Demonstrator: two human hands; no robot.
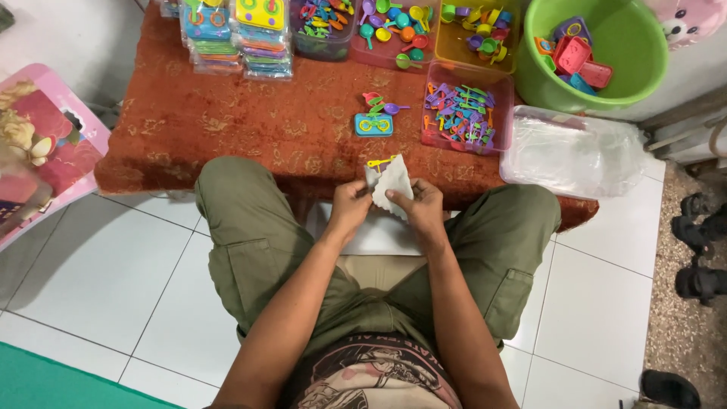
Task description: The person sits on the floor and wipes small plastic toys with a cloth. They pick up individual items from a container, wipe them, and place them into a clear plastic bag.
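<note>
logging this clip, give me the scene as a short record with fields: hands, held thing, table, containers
left hand: pinches the edge of a small clear bag
right hand: holds the same bag from the other side
bag: a yellow toy sticks out of its top
table: low, rust-red cloth, in front of the knees
loose toys: small pile at mid-table, apart from the hands
tray: clear, full of small coloured pieces
bucket: green, toys inside, at far right
bag stack: clear plastic, right of the tray

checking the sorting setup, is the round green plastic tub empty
No, the round green plastic tub holds pink, purple and blue toy pieces.
</note>
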